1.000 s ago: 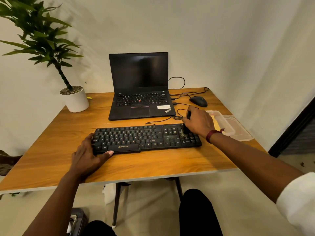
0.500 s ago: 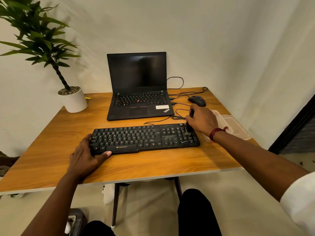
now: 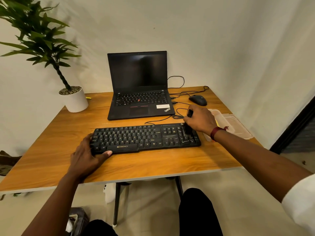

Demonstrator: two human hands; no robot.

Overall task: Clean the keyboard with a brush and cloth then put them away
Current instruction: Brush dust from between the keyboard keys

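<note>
- While the long black plastic keyboard lies flat near the front of the shiny brown wooden table, the left hand rests on its left end, fingers curled round the edge and thumb flat along the front.
- The right hand is above the keyboard's right end, fingers wrapped tight round a small black brush.
- The brush's dark soft bristles touch the number keys on the keyboard's right side.
- The keyboard has many small square keys with pale letters, and gold writing on the front says "ZEBRONICS".
- Behind the keyboard stands an open black laptop with a dark screen, and its corner says "ThinkPad".
- A smooth rounded black mouse sits behind the keyboard's right end.
- A clear plastic box lies just right of the keyboard.
- A round white pot holding a green leafy plant stands well behind the keyboard's left end.
</note>
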